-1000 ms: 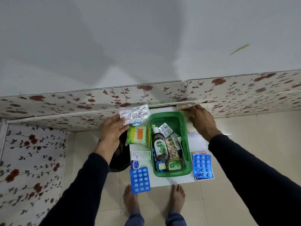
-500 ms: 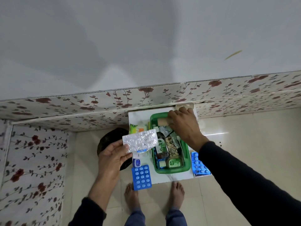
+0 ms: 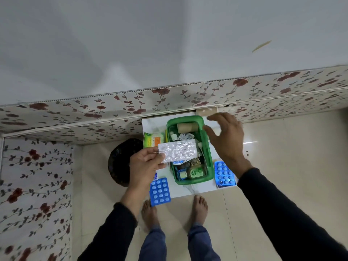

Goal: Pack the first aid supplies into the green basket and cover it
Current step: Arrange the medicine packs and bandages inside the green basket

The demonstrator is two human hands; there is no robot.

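Withdrawn from the green basket [image 3: 208, 172] on the worktop [image 3: 153, 123], the right hand [image 3: 225, 137] is being lifted empty and spread, while the foil strip [image 3: 178, 150] is being pinched over it by the left hand [image 3: 146, 165], seemingly for dropping in.

The left hand [image 3: 145, 166] pinches a foil strip [image 3: 178, 150] between thumb and fingers — arm bent, sleeve dark. The right hand [image 3: 226, 136] hovers with fingers spread — nothing in it.

Left hand [image 3: 146, 167] pinching foil strip [image 3: 178, 150] over green basket [image 3: 208, 147], right hand [image 3: 227, 137] spread empty
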